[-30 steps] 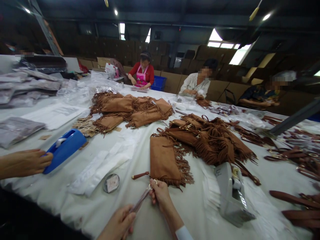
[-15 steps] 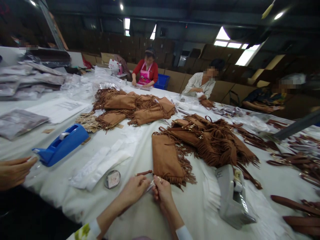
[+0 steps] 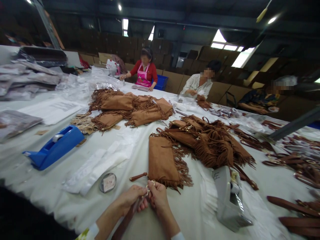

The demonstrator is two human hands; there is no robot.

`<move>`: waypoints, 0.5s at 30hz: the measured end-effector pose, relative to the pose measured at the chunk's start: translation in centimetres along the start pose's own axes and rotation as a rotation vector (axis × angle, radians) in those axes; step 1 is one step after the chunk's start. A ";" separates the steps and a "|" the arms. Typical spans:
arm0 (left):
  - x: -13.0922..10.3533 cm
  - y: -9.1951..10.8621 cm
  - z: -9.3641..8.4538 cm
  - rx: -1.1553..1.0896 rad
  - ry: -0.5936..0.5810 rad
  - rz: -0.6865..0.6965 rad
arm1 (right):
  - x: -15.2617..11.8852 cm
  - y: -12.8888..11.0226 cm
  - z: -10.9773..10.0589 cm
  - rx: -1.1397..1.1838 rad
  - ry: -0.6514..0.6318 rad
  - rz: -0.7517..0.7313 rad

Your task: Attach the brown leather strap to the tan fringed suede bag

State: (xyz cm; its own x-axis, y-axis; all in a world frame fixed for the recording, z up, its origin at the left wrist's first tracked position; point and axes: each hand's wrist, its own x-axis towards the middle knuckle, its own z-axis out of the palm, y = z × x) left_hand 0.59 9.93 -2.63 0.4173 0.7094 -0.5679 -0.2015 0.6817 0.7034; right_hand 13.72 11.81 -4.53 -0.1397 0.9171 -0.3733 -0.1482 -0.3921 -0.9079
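Note:
Both hands meet at the near corner of a brown fringed bag (image 3: 163, 160), which lies flat on the cloth. My left hand (image 3: 132, 199) is closed on a brown strap (image 3: 126, 220) that trails down towards me. Fingers pinched, my right hand (image 3: 159, 196) grips a small gold metal clasp (image 3: 148, 190) between the hands, by the bag's corner. Whether the clasp is hooked to the bag is too small to tell. A brown zip pull (image 3: 138, 176) sticks out left of the bag's corner.
To the right stands a grey tape dispenser (image 3: 231, 203); a blue one (image 3: 56, 146) is at left. A round dish (image 3: 108, 182) and white tissue (image 3: 100, 170) lie left of my hands. Piled fringed bags (image 3: 210, 140) and loose straps (image 3: 297, 203) lie beyond. Several people sit opposite.
The strap now shows below my left hand, and both hands have closed in around the clasp. Another person's hand has left the left edge. The person in the pink apron has spread their arms.

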 end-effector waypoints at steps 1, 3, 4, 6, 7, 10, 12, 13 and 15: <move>0.1 -0.1 0.0 -0.025 -0.012 -0.016 | 0.0 0.0 0.0 -0.002 0.002 0.003; 0.1 -0.3 0.2 -0.065 -0.026 -0.022 | 0.0 -0.1 -0.2 0.000 0.009 0.021; 0.1 -0.3 0.3 -0.084 -0.031 -0.019 | 0.0 -0.2 -0.2 0.002 0.012 0.033; -0.2 -0.4 0.6 -0.100 -0.024 0.008 | -0.1 -0.4 -0.4 0.001 0.005 0.042; -0.3 -0.3 0.8 -0.090 -0.007 0.026 | -0.1 -0.5 -0.4 -0.006 -0.005 0.035; -1.1 -0.4 1.2 -0.027 0.072 0.049 | -0.6 -0.7 -0.2 -0.093 -0.018 -0.016; -1.5 -0.8 1.5 0.002 0.121 0.036 | -1.2 -0.7 0.3 -0.167 0.013 -0.052; -1.7 -1.0 1.6 0.009 0.134 0.032 | -1.5 -0.7 0.5 -0.197 0.039 -0.069; -1.7 -1.7 1.5 0.028 0.148 0.027 | -2.1 -1.0 0.7 -0.257 0.107 -0.106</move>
State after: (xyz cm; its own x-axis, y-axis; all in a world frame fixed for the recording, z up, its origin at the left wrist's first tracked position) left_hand 1.58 7.30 -2.21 0.2760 0.7477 -0.6039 -0.1857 0.6580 0.7298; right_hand 13.49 10.27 -2.74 -0.0311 0.9596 -0.2795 0.0985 -0.2754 -0.9563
